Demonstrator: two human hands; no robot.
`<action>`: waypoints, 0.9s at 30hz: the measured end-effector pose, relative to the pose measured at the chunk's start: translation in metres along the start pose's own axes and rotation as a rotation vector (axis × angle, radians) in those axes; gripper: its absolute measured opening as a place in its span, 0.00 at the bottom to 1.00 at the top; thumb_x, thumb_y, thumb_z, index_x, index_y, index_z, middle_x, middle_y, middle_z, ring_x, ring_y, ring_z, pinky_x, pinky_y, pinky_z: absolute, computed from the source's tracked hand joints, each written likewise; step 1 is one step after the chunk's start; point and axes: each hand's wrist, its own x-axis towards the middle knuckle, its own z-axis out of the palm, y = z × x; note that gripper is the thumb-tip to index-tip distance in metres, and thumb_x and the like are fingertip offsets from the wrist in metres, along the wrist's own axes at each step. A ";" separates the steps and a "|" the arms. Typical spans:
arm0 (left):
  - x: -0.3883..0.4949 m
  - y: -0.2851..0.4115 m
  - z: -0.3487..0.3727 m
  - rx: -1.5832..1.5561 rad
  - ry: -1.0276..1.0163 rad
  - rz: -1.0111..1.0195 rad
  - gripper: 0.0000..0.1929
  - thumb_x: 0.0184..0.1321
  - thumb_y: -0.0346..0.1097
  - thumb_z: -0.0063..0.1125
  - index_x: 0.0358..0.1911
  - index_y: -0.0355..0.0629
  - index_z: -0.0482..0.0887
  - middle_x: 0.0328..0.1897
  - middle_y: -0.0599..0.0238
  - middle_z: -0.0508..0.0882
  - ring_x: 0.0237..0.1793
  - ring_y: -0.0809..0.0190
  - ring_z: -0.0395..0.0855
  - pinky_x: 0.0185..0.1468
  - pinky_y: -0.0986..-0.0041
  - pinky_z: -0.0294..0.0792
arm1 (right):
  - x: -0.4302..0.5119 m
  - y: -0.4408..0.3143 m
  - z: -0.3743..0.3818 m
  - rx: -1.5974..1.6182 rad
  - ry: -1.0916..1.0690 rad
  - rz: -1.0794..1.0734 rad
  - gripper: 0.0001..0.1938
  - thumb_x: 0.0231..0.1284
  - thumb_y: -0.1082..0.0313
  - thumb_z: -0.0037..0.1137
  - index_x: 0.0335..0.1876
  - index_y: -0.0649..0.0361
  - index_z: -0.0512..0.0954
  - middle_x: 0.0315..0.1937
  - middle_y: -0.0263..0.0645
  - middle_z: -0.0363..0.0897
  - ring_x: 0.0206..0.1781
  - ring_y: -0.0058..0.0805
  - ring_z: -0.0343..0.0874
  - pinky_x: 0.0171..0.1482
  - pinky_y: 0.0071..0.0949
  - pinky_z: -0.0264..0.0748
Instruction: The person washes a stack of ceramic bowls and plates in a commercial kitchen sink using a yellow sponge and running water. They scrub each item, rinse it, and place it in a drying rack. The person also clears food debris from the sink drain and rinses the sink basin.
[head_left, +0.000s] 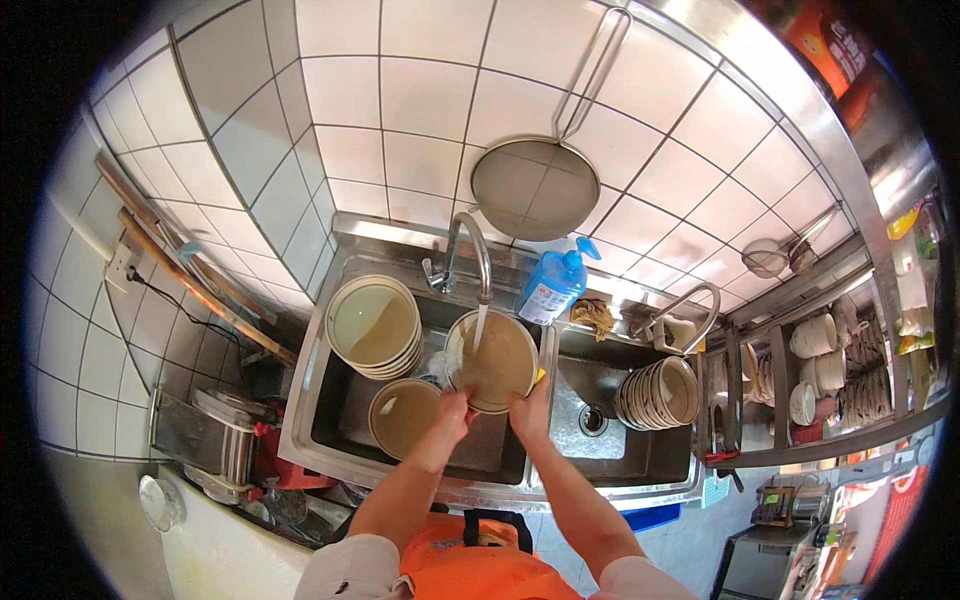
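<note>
Over the left sink basin, a round bowl (504, 360) is held by its near rim between my left hand (454, 414) and my right hand (529, 411). Water runs into it from the curved metal faucet (472, 229). Something yellow, perhaps a sponge (540, 375), shows at my right fingers. A stack of bowls (373, 322) stands to the left in the same basin, its top bowl partly filled with liquid. Another bowl (405, 420) lies in front of that stack, close to my left hand and partly hidden by my left forearm.
The right basin (600, 457) holds a tilted row of bowls (660, 394) beside its drain. A blue pump bottle (553, 285) and a brown crumpled cloth (592, 316) stand behind the basins. A large strainer (535, 187) hangs on the wall. Shelves (787, 454) with dishes are at right.
</note>
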 end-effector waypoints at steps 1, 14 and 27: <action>-0.001 -0.002 0.005 0.159 0.064 0.025 0.24 0.71 0.51 0.58 0.64 0.49 0.70 0.57 0.65 0.82 0.51 0.57 0.84 0.42 0.62 0.81 | 0.006 0.004 -0.002 -0.049 -0.001 -0.021 0.27 0.59 0.73 0.54 0.66 0.62 0.65 0.53 0.59 0.80 0.59 0.60 0.80 0.58 0.44 0.75; -0.015 0.006 0.078 0.377 -0.329 0.465 0.18 0.74 0.45 0.58 0.44 0.32 0.85 0.35 0.63 0.85 0.34 0.63 0.85 0.33 0.66 0.77 | -0.004 0.024 -0.119 -0.268 -0.039 -0.243 0.44 0.47 0.88 0.58 0.76 0.59 0.59 0.70 0.57 0.65 0.68 0.63 0.70 0.61 0.49 0.76; -0.034 -0.024 0.019 0.820 -0.215 0.722 0.18 0.71 0.33 0.59 0.61 0.35 0.80 0.60 0.60 0.84 0.61 0.63 0.80 0.66 0.71 0.70 | -0.010 0.175 -0.373 0.684 0.397 0.340 0.25 0.61 0.70 0.50 0.67 0.59 0.70 0.56 0.48 0.80 0.49 0.45 0.87 0.37 0.39 0.91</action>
